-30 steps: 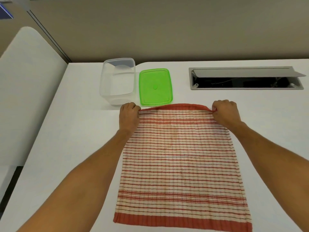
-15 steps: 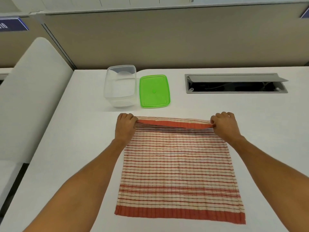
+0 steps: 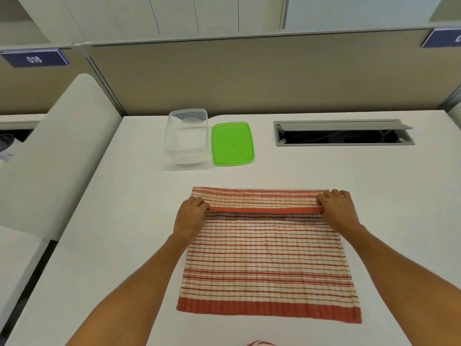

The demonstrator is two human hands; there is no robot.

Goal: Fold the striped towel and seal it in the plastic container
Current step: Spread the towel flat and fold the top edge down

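Mid-tabletop, near front edge | left hand (image 3: 190, 217), right hand (image 3: 336, 211) pinching striped towel (image 3: 267, 258) far hem | first fold underway | next: draw hem onto near hem, corners matched

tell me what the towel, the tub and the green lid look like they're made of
Striped towel: woven cloth, probably cotton, matte; fine ribbing, and it folds limply.
Plastic container: clear, slightly frosted plastic; the table shows through its walls.
Green lid: translucent green plastic, smooth and faintly glossy, with a moulded rim.

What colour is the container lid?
Bright translucent green lid, lying flat beside the clear container; the head view shows it.
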